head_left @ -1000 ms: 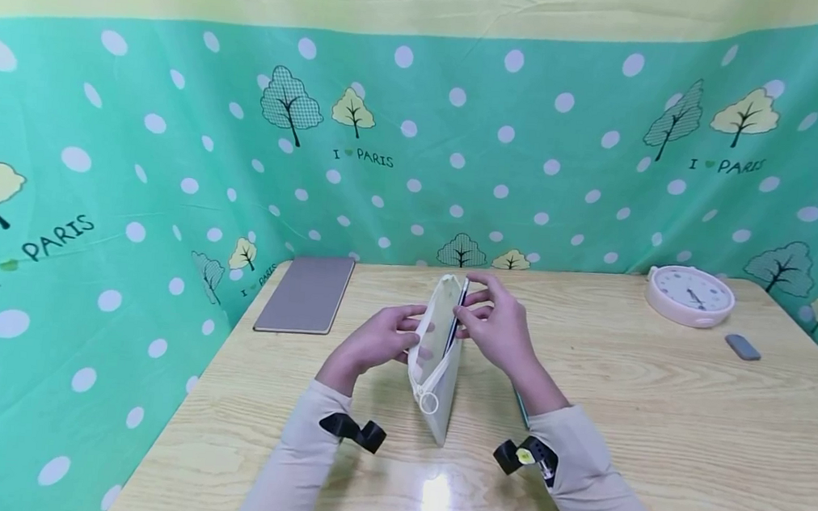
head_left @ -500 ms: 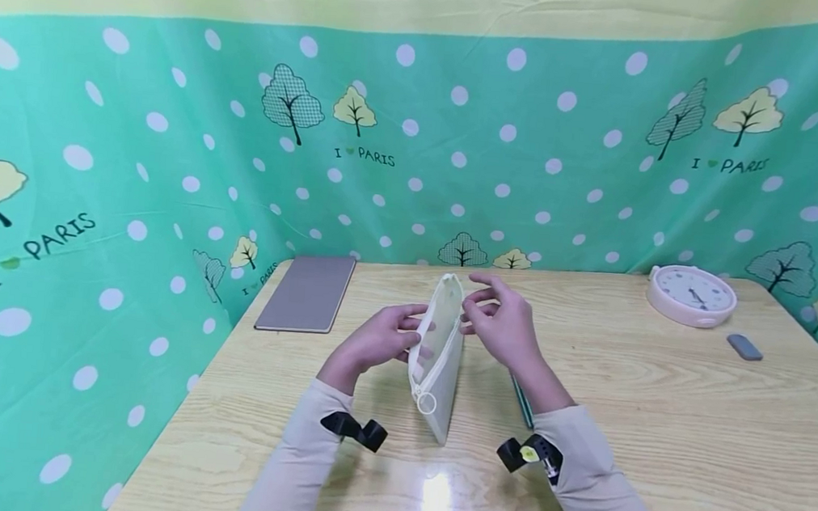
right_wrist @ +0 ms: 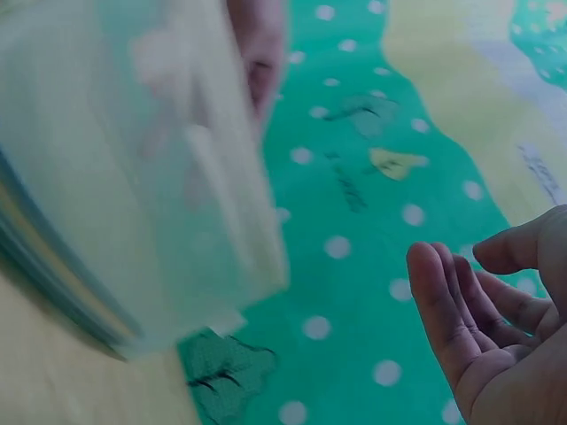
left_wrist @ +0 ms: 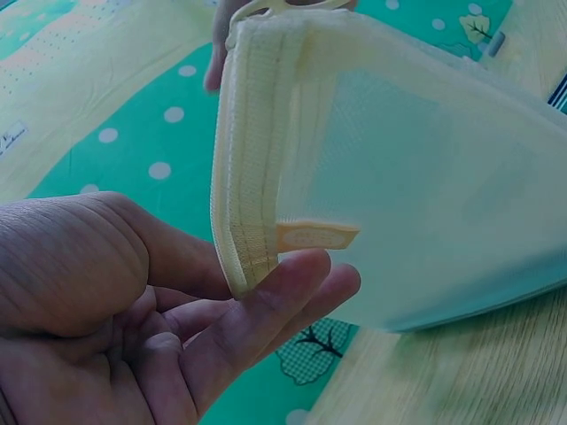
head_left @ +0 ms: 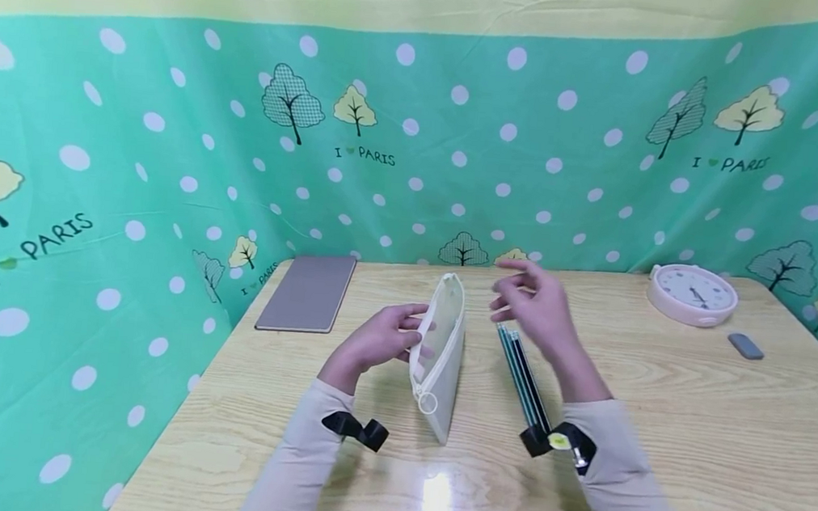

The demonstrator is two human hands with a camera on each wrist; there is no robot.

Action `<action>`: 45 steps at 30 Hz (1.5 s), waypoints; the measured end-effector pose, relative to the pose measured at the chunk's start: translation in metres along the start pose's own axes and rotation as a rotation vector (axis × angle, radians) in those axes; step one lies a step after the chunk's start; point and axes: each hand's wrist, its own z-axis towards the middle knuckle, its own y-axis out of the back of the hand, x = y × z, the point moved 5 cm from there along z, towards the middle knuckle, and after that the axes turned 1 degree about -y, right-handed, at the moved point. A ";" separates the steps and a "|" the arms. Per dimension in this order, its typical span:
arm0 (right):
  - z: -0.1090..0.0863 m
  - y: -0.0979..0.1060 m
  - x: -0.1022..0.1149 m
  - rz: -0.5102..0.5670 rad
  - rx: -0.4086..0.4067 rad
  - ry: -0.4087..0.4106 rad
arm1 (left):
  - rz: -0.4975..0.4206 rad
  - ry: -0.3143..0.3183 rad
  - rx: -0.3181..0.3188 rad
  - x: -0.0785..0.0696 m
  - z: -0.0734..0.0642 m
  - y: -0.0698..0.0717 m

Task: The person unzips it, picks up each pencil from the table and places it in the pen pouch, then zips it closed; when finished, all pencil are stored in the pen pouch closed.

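A pale, translucent zip pencil case [head_left: 447, 389] stands upright in the middle of the table, its zipped mouth spread apart and a ring pull at the near end. My left hand [head_left: 381, 341] pinches its left rim between thumb and fingers; in the left wrist view a small orange tag [left_wrist: 317, 236] shows beside the fingertips. To the right of the case, my right hand [head_left: 539, 306] hovers with loosely bent fingers and holds nothing. Beneath that forearm lie several teal and dark pencils [head_left: 521, 372], their near ends hidden by the wrist camera.
A grey notebook [head_left: 307, 294] lies at the back left. At the back right sit a pink round clock [head_left: 692, 296] and a small grey eraser-like block [head_left: 745, 346]. A green dotted curtain [head_left: 418, 151] hangs behind the table.
The long dark pencil in my right hand has gone down into the case and out of the fingers. That hand has then drawn away to the right, uncovering the pencils. My left hand stays put.
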 end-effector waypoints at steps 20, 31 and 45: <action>0.029 0.019 -0.064 -0.543 0.483 -0.153 | 0.006 0.017 -0.085 0.002 0.009 -0.005; 0.023 0.095 -0.119 -0.784 0.471 -0.278 | 0.025 -0.003 -0.018 -0.025 0.049 -0.051; 0.041 0.110 -0.123 -0.808 0.429 -0.306 | 0.001 -0.010 -0.039 -0.040 0.056 -0.061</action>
